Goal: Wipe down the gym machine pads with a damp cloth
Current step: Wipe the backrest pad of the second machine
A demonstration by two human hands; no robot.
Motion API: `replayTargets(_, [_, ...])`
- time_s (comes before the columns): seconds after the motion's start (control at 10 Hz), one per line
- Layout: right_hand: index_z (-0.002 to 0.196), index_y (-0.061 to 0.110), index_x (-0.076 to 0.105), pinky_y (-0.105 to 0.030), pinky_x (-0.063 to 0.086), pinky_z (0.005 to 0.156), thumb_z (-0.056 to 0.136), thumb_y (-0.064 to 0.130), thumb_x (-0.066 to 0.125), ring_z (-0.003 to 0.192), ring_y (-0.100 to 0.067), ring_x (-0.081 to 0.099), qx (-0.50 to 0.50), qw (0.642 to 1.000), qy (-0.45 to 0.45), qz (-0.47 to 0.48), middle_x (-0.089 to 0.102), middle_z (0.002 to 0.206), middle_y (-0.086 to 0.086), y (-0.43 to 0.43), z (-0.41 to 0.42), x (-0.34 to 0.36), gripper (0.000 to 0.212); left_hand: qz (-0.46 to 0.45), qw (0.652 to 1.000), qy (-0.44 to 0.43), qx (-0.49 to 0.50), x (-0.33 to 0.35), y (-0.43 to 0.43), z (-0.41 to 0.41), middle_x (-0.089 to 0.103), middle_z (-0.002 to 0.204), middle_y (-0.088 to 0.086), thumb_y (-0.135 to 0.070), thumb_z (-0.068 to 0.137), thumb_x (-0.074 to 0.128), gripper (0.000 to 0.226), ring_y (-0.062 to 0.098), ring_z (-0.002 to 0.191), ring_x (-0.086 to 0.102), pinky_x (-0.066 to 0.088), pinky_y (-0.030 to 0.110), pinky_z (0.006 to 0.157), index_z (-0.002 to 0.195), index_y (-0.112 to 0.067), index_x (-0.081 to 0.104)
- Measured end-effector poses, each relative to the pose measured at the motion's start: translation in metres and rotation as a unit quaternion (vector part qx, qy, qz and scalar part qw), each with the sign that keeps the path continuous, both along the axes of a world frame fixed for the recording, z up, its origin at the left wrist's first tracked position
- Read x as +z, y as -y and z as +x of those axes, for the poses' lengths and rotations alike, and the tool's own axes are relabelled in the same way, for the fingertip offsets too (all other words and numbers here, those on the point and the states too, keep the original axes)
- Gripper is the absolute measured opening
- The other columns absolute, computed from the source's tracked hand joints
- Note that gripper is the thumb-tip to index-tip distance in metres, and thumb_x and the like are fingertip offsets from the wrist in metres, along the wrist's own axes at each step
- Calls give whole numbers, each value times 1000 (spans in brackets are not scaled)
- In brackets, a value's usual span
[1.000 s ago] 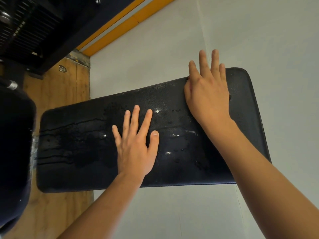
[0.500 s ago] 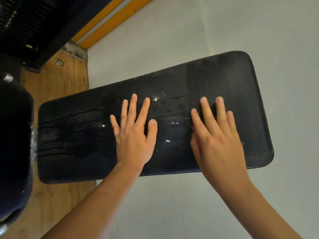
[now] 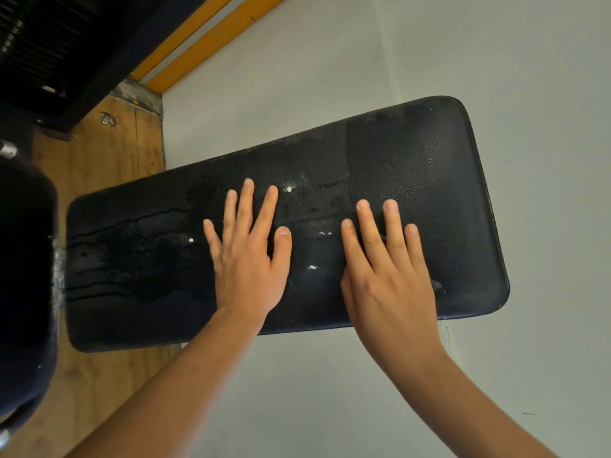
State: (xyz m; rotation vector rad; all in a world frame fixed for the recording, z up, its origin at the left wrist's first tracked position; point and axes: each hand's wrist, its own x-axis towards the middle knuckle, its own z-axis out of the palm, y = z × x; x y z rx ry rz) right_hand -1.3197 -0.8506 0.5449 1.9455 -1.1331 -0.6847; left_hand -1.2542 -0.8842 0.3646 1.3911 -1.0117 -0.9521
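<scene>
A long black padded bench pad (image 3: 429, 166) lies across the middle of the view, wet in patches with dark water streaks on its left half. My left hand (image 3: 248, 259) rests flat on the pad's middle, fingers straight and spread. My right hand (image 3: 386, 269) lies flat on the pad just right of it, fingers straight. Neither hand holds anything. No cloth is in view.
Grey floor (image 3: 330, 77) lies under and around the pad. A wooden platform (image 3: 109, 160) sits at the left, with a second dark pad (image 3: 23, 276) at the left edge. A black machine frame (image 3: 66, 44) and a yellow stripe (image 3: 205, 38) run along the top left.
My right hand slid from the pad's far upper right edge down toward its near side and then a little left. My left hand stayed in place.
</scene>
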Motion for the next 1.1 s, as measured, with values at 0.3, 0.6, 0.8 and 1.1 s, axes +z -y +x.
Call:
replayTargets(0.3, [153, 3, 42, -58, 16, 122, 101, 21, 45, 154, -45, 17, -20, 999, 8, -34, 28, 165, -21, 36, 23, -7, 55, 4, 1000, 3, 3, -2, 2, 1, 7, 172, -7, -47, 104, 24, 58, 15, 158, -4, -1, 58, 126, 161, -38, 21])
replayTargets(0.6, [157, 2, 31, -54, 8, 125, 104, 19, 36, 156, -43, 4, -32, 999, 9, -24, 15, 169, -21, 74, 41, -4, 56, 0, 1000, -1, 7, -2, -1, -1, 7, 172, -8, -45, 104, 26, 58, 13, 158, -4, -1, 59, 126, 161, -38, 21])
replayTargets(0.8, [155, 1, 37, -55, 15, 124, 105, 21, 46, 156, -43, 9, -16, 1000, 19, 5, 20, 168, -20, 41, 22, -2, 55, -1, 1000, 2, 1, -4, -3, -1, 7, 172, -8, -46, 104, 25, 58, 13, 158, -5, -1, 58, 126, 161, -38, 21])
replayTargets(1.1, [156, 5, 36, -57, 7, 124, 105, 21, 42, 156, -43, 3, -24, 999, 1, -29, 14, 169, -20, 82, 45, -8, 54, 0, 1000, -2, 1, -2, 0, 0, 6, 172, -8, -46, 104, 24, 58, 13, 158, -6, -1, 59, 126, 161, -39, 21])
